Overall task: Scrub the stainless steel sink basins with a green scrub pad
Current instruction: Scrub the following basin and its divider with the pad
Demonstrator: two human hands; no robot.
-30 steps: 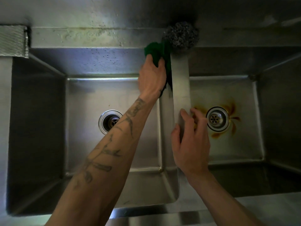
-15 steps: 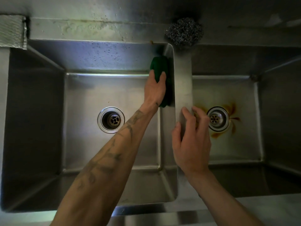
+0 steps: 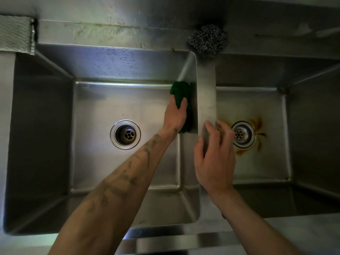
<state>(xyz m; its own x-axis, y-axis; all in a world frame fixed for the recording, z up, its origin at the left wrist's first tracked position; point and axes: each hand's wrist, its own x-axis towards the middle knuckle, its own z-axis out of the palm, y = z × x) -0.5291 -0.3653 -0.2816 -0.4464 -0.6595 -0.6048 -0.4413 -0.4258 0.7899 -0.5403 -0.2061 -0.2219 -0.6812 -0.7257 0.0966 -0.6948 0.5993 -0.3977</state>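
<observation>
- Head view: we see the green scrub pad down inside the left basin, laid flat against that basin's right wall, the one under the divider between the two basins.
- Its long axis runs along that wall. The far end points toward the back of the sink, and the near end sits by the wrist.
- The pad looks dark green, soft and bunched. Its far end is crumpled into folds beyond the fingertips, and a darker strip shows between the hand and the wall.
- The left hand grips the pad. The thumb and one finger are curled over its far part with green showing between them. We cannot tell how the other fingers lie.
- The forearm behind that hand carries dark tattoos.
- The right hand holds nothing. Its fingers are loosely curved and slightly spread, with the tips resting on the divider's top and its edge over the right basin.
- Each basin has a round metal drain: the left drain and the right drain.
- Orange-brown rust stains fan out around the right one.
- A ball of steel wool sits on the back ledge, at the far end of the divider.
- A grey mesh piece lies at the top left corner.
</observation>
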